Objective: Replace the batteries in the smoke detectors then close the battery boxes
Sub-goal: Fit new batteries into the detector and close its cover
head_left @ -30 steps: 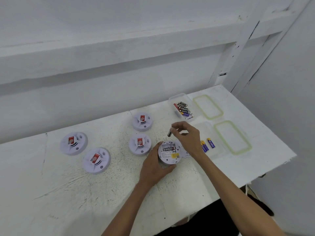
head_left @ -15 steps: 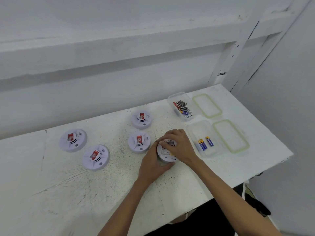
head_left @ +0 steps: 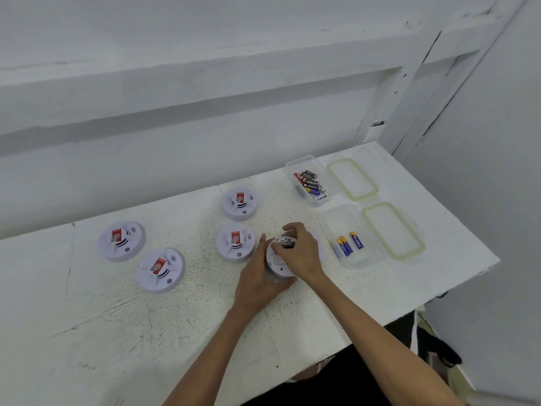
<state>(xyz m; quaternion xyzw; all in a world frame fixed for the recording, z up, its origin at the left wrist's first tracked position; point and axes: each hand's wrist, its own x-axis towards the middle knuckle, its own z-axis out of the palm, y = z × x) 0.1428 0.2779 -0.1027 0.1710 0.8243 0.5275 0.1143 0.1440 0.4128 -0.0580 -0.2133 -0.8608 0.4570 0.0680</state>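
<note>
Single head-worn wide-angle view only. Looked forward and down from above the near edge of the white table [head_left: 87, 332], fairly close, toward the wall [head_left: 175, 159] behind.

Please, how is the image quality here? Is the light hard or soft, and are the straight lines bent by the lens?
Head view: the light is soft and even, with only faint shadows under the hands; the table edge and wall beams bow slightly from the wide-angle lens; the print on the battery in the held smoke detector is readable, while the small labels on the other detectors are too soft to read.
</note>
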